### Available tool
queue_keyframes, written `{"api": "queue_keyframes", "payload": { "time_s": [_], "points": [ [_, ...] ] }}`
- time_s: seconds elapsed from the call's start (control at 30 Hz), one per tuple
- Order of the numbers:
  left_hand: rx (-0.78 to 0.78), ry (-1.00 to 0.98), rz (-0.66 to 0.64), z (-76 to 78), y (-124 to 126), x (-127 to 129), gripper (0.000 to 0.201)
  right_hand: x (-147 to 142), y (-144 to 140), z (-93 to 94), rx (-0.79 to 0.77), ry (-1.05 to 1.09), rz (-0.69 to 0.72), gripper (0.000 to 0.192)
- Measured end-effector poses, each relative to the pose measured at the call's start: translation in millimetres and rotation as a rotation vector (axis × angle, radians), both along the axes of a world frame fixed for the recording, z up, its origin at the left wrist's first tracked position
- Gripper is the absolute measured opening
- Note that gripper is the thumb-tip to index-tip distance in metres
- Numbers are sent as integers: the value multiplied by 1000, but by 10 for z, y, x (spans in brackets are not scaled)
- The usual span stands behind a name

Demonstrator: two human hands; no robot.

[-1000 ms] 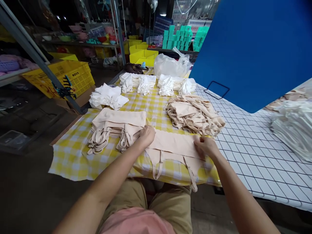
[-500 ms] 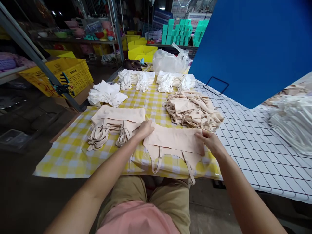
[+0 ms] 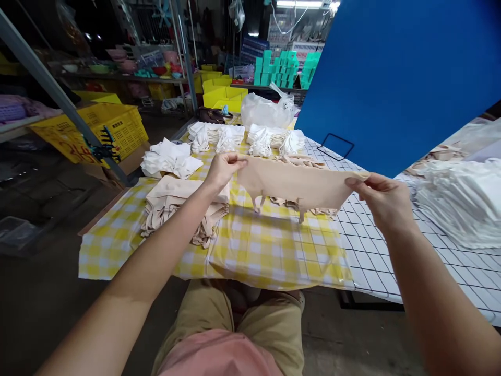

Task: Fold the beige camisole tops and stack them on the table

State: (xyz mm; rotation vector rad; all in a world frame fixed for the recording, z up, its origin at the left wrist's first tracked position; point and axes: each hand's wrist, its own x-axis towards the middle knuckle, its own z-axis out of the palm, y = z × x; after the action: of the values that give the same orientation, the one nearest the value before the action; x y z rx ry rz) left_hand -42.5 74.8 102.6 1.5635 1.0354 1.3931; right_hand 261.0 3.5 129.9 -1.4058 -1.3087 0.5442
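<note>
Nearest, a pink top (image 3: 223, 355) & khaki trousers (image 3: 270, 334) are seen below the table edge, w/ a yellow-and-white checked cloth (image 3: 270, 250) spread beyond. At L, a stack of beige garments (image 3: 168, 185) is laid on the cloth, straps bunched on its near side, partly covered by the L forearm (image 3: 152, 256). Above the cloth, approx. mid-table, a beige garment (image 3: 295, 180) is held up btwn both hands: one upper corner is pinched btwn thumb & fingers of the L hand (image 3: 222, 169), the opp. corner likewise by the R hand (image 3: 385, 201). The top edge is drawn fairly straight; straps are left dangling, & whether they touch anything can't be told. For this hold to be done well, tension should prob. be kept light & even, as the fabric looks thin & stretchy; corners are best gripped right at the ends so the edge isn't puckered, hands kept level, & straps hung free w/o twisting. Care is also advised re: snagging on the loose beige pile (image 3: 301, 159) just behind, mostly hidden by the garment. Across at R, a white pile (image 3: 462, 201) is set on a grid-patterned cloth (image 3: 376, 256). Farther back, a crumpled white heap (image 3: 172, 158) is seen at L, then two folded white stacks (image 3: 215, 134) side by side, w/ a plastic bag (image 3: 266, 110) behind & teal boxes (image 3: 279, 68) stacked beyond.
</note>
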Motion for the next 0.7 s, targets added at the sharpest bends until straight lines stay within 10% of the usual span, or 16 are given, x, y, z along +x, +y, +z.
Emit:
{"api": "queue_keyframes", "payload": {
  "time_s": [0.13, 0.43, 0.7],
  "points": [
    [193, 194, 11, -29, -290, -139, 14, 107, -234, -129, 46, -190, 93, 23],
    [456, 828, -300, -1130, -1457, -477, 20, 246, -1144, -1259, -273, -420, 456, 29],
    [407, 911, -315, -1237, -1566, -456, 33, 255, -1349, -1472, -185, -607, 409, 19]
  ]
}}
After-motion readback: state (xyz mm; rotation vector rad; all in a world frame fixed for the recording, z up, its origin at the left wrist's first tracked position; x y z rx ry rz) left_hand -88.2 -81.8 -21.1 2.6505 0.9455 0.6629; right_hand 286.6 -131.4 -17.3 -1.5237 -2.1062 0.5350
